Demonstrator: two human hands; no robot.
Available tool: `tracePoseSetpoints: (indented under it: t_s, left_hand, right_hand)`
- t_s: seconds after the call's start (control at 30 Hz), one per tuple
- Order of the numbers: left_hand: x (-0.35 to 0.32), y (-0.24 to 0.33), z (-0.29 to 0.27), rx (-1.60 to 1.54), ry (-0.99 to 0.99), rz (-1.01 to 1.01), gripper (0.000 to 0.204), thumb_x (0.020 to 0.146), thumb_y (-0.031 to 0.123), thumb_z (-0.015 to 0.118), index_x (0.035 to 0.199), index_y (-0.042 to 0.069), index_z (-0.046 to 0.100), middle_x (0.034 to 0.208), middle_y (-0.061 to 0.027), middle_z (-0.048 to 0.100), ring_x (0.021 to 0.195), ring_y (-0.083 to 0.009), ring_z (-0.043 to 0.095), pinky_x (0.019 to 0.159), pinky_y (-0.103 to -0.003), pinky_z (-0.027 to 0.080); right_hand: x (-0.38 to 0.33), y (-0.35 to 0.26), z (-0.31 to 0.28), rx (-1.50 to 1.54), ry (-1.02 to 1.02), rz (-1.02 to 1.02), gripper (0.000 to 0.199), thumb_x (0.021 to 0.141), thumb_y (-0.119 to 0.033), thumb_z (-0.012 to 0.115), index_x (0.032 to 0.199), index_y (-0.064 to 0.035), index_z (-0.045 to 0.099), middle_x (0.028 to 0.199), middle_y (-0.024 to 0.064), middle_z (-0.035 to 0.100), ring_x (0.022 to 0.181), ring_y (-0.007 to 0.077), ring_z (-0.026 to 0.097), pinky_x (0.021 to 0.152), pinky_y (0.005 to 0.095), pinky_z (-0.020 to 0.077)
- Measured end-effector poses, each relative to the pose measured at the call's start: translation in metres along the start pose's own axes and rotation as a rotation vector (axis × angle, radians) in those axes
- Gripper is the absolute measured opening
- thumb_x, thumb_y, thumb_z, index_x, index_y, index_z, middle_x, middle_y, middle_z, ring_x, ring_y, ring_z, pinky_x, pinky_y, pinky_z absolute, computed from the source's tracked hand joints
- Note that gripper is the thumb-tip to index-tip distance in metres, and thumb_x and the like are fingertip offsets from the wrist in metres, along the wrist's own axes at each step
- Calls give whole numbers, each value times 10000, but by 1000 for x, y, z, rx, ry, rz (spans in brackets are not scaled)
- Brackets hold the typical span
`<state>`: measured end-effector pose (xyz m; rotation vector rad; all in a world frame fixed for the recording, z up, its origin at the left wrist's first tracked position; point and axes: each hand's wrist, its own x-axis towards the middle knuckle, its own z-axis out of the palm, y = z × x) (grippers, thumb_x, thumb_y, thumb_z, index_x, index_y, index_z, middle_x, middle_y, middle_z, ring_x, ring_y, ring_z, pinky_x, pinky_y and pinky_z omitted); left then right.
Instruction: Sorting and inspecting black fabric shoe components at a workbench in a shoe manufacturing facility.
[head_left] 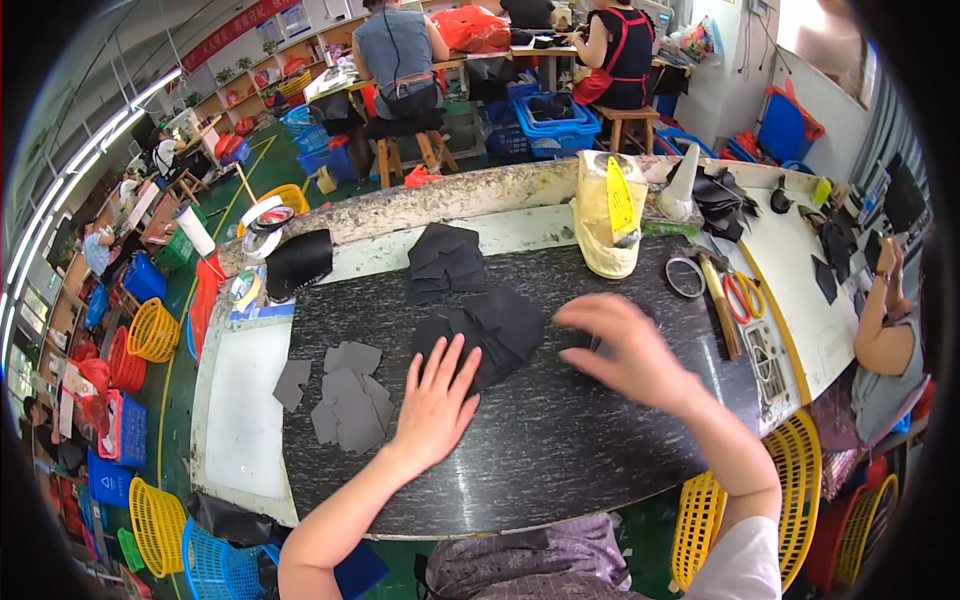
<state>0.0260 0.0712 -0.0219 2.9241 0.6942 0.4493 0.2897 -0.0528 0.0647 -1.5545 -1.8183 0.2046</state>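
My left hand (438,395) lies flat with its fingers stretched out, the fingertips on the near left edge of a fanned pile of black cut pieces (495,325). To the right of that pile my right hand (628,352) is raised, fingers curved and thumb apart, with nothing visible between them. Beyond the pile lies a second overlapping stack of black pieces (445,262). Left of my left hand, several small dark grey cut pieces (350,400) are scattered and partly overlapping. All rest on a dark streaked board (540,470).
A yellow-white wrapped block (605,225) stands at the back. On the right are a tape roll (685,277), a hammer (722,310) and scissors (743,297). Yellow baskets (795,480) stand near my right arm. A co-worker (885,340) sits at the right; others work beyond.
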Motion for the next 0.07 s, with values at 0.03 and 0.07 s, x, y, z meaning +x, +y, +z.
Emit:
tracePoseSetpoints:
  t_s: [0.03, 0.07]
  left_hand:
    - [1, 6, 2, -26, 9, 0, 701, 912, 219, 648, 1524, 114, 323, 1580, -191, 246, 1453, -394, 254, 1159, -579, 223]
    - [0, 6, 2, -13, -10, -10, 708, 918, 232, 647, 1533, 130, 310, 1584, -186, 239, 1461, -391, 239, 1166, -577, 209]
  right_hand:
    - [6, 2, 23, 8, -79, -15, 394, 834, -192, 751, 1190, -58, 649, 1266, 156, 592, 1214, 306, 543, 1037, 405, 436]
    - [16, 3, 51, -142, -81, -48, 412, 868, -234, 717, 1235, -71, 621, 1302, 186, 564, 1218, 303, 548, 1046, 411, 432]
